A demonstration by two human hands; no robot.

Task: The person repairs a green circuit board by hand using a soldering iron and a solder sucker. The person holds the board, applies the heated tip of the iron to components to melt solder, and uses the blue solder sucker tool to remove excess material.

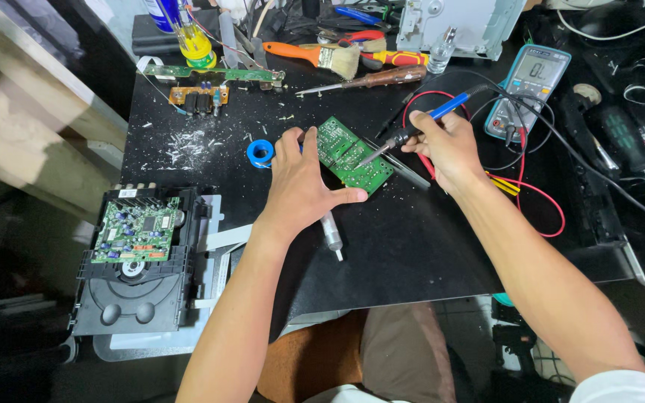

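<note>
Head view: left hand (300, 183) steadies a green circuit board (352, 155) mid-worktop (412, 246); right hand (446, 142) grips a soldering iron (419, 127), tools crowding the far edge.

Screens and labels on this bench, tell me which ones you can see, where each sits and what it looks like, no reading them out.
Multimeter: far right of the bench, beyond the right hand; teal-blue case, pale grey rectangular screen.
Blue can: top left edge, cylindrical, with a white label.
Drive unit: left near edge, black, small white sticker on top.
</note>
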